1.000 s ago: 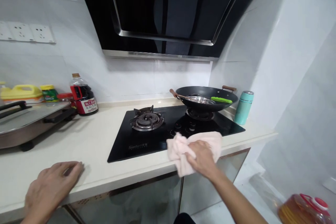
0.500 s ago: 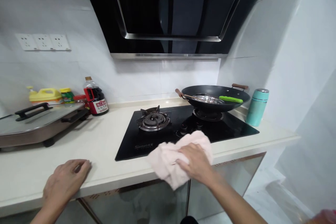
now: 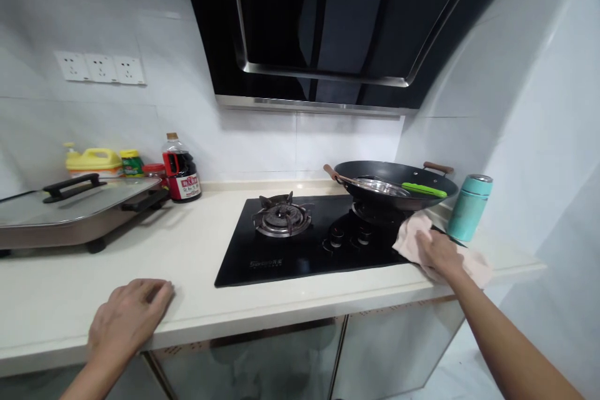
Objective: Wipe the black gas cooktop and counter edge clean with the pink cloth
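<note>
A pale pink cloth (image 3: 412, 239) is under my right hand (image 3: 440, 254), whose fingers are closed on it. The cloth lies over the right front corner of the black gas stove (image 3: 300, 265) and spreads onto the counter edge. Just behind it a black wok (image 3: 375, 170) sits on the right burner, holding a metal strainer (image 3: 382, 185) and a green-handled utensil (image 3: 424, 190). My left hand (image 3: 129, 315) rests on the white countertop (image 3: 187, 262) near its front edge, fingers curled in and nothing visible in them.
A turquoise flask (image 3: 470, 207) stands right of the wok. At the left are a lidded electric pan (image 3: 56, 225), a soy sauce bottle (image 3: 182, 172) and a yellow jug (image 3: 96, 161). The range hood (image 3: 319, 31) overhangs the stove; the left burner (image 3: 282, 217) is bare.
My right hand has moved the cloth rightward, from the stove's front middle to its right front corner, uncovering the knobs. My left hand stays on the counter. The view has shifted slightly.
</note>
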A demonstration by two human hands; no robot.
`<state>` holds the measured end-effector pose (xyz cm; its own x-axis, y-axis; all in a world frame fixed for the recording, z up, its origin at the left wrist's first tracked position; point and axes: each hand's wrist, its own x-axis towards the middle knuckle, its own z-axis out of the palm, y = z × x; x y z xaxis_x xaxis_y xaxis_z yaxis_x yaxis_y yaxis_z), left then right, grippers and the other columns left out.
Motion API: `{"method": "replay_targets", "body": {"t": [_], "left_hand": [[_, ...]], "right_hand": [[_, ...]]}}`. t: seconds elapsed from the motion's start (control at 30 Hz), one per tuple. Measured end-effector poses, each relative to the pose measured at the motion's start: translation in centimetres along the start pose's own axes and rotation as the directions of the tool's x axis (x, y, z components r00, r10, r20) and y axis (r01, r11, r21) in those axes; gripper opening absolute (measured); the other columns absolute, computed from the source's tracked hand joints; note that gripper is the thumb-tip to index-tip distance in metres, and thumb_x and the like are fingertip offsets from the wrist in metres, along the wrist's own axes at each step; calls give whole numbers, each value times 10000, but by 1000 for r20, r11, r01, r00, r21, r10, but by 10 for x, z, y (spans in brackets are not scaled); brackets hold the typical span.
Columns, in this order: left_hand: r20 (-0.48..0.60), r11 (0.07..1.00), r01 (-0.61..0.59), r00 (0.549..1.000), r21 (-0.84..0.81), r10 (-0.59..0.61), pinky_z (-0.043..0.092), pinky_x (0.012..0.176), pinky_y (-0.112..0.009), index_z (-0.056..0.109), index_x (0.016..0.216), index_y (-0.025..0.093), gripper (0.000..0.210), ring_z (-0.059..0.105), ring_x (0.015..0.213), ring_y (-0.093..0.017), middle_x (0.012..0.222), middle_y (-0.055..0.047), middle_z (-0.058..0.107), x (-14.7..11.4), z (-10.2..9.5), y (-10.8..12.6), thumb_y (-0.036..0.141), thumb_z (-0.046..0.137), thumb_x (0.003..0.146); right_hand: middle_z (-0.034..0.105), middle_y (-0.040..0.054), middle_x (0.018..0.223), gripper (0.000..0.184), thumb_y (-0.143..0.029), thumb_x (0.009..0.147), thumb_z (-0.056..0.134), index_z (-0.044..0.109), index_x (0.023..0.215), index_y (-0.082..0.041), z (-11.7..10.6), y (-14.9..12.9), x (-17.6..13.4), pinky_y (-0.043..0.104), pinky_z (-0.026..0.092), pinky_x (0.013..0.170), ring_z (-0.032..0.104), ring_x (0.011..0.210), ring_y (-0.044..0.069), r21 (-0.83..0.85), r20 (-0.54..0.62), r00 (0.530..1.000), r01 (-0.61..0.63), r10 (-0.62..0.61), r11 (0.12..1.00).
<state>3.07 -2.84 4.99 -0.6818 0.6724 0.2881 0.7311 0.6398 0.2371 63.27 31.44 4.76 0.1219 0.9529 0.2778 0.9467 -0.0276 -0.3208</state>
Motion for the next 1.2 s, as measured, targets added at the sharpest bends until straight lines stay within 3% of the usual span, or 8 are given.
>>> {"method": "replay_targets", "body": {"t": [0.1, 0.2, 0.33, 0.6, 0.73, 0.9, 1.07, 1.2], "left_hand": [[50, 1000, 23, 999, -12, -23, 461, 998, -457, 764, 1056, 253, 529, 573, 1252, -336, 1302, -74, 708, -1, -2, 2, 547, 348, 917], [42, 1000, 19, 999, -15, -19, 467, 980, -467, 767, 1032, 265, 518, 583, 1230, -342, 1288, -71, 711, -3, -4, 4, 558, 358, 906], [15, 999, 22, 1000, -25, -22, 466, 984, -478, 769, 1003, 269, 501, 590, 1215, -344, 1258, -71, 720, -4, -4, 4, 560, 377, 889], [-34, 999, -20, 999, -33, 19, 476, 908, -478, 768, 917, 264, 448, 609, 1130, -359, 1160, -88, 744, -5, 2, -2, 540, 415, 894], [-69, 997, -31, 997, -65, 27, 491, 885, -476, 765, 867, 283, 426, 627, 1093, -356, 1104, -82, 755, -5, 4, -6, 552, 435, 874], [-83, 995, -54, 995, -87, 47, 502, 888, -467, 761, 839, 302, 419, 646, 1068, -338, 1072, -62, 768, -3, 8, -14, 571, 441, 861], [-72, 994, -68, 995, -85, 62, 495, 925, -468, 758, 845, 310, 412, 643, 1077, -326, 1068, -50, 770, -1, 9, -15, 565, 434, 869], [-66, 995, -65, 996, -70, 60, 497, 910, -464, 753, 856, 298, 411, 631, 1085, -326, 1090, -58, 765, -3, 6, -11, 539, 421, 885]], "right_hand": [[665, 169, 1268, 567, -657, 954, 436, 685, 1208, -215, 0, -22, 4, 622, 400, 1018, 556, 1236, 439, -92, 143, 974, 191, -177, 977], [690, 197, 1210, 507, -543, 999, 417, 690, 1193, -163, 0, -38, 10, 512, 427, 1009, 617, 1171, 388, -151, 269, 915, 348, -300, 925], [687, 197, 1240, 478, -465, 1022, 409, 693, 1233, -144, 7, -62, 27, 392, 449, 976, 643, 1162, 328, -121, 283, 895, 390, -345, 913], [719, 137, 1211, 540, -533, 1038, 360, 748, 1189, -190, 20, -105, 63, 374, 478, 952, 658, 1154, 319, -35, 338, 869, 395, -361, 918], [713, 123, 1230, 592, -569, 1034, 295, 747, 1197, -223, 20, -100, 58, 409, 480, 971, 654, 1153, 332, -7, 335, 864, 401, -376, 916], [689, 127, 1261, 622, -611, 1003, 287, 703, 1253, -222, 28, -65, 34, 441, 478, 998, 635, 1159, 334, 104, 229, 858, 448, -460, 888], [628, 147, 1272, 584, -693, 924, 406, 732, 1016, -217, 37, -40, 19, 450, 457, 1081, 607, 1175, 324, 188, 73, 854, 496, -516, 848], [590, 161, 1382, 619, -605, 885, 515, 642, 1313, -175, 36, -53, 15, 439, 443, 1106, 542, 1307, 342, 194, 60, 856, 495, -514, 847]]}}
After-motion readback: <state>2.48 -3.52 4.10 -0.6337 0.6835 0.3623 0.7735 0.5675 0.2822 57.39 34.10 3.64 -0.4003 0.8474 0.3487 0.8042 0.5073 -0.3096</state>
